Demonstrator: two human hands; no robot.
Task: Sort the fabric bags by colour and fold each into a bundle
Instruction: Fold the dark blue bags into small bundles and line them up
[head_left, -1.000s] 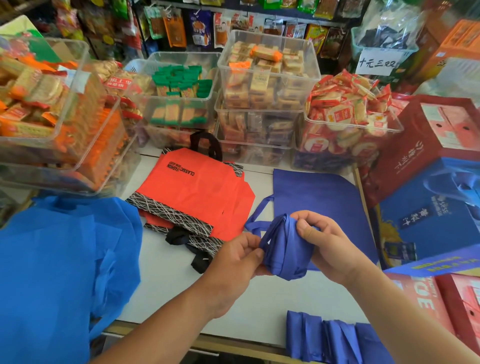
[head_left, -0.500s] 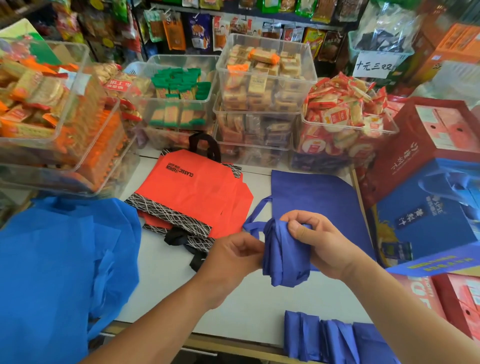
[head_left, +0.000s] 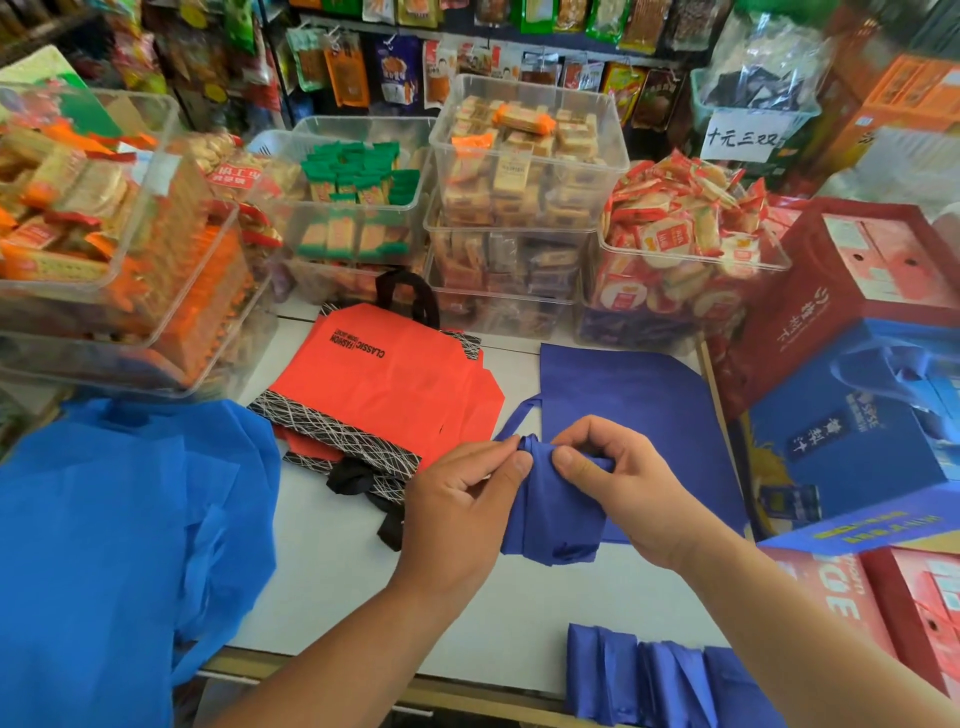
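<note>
A dark blue fabric bag (head_left: 556, 514), rolled into a bundle, hangs just above the white table (head_left: 332, 582). My left hand (head_left: 462, 509) pinches its top left and my right hand (head_left: 618, 488) grips its top right. Behind them another dark blue bag (head_left: 634, 395) lies flat. Orange-red bags (head_left: 384, 384) with black handles lie stacked at the centre. A heap of light blue bags (head_left: 114, 530) fills the left. Several folded dark blue bundles (head_left: 654, 680) sit at the near edge.
Clear plastic bins of snacks (head_left: 524, 171) line the back of the table, with more stacked at the left (head_left: 109, 244). Red and blue gift boxes (head_left: 862, 395) crowd the right side. Hanging snack packets fill the rear wall.
My two hands have come closer together at the top of the bundle. The left hand now pinches the bundle's top, and the bundle looks tighter.
</note>
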